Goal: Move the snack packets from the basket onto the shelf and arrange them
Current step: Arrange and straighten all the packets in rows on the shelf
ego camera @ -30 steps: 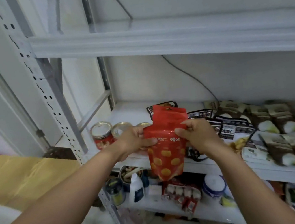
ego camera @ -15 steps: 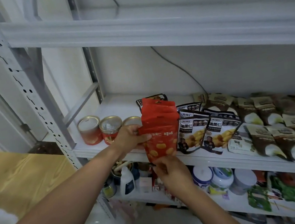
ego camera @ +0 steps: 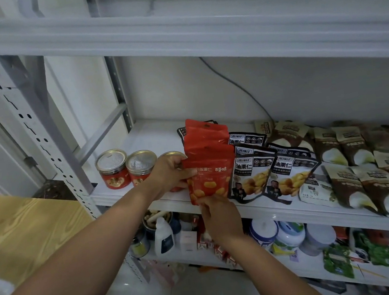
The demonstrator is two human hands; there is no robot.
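Several red snack packets lie overlapped in a row on the white shelf, the front one printed with yellow nuts. My left hand grips the left edge of the front red packet. Below the shelf's front edge, my right hand pinches that packet's bottom edge. To the right lie black-and-white packets and brown-and-white packets in rows. The basket is out of view.
Three red cans with clear lids stand at the shelf's left front, the third mostly behind my left hand. An upper shelf hangs overhead. The lower shelf holds a white bottle, tubs and bags. A wooden tabletop is at left.
The red packets went from held up in both hands to lying on the shelf. My right hand dropped from the packet's right side to its bottom edge.
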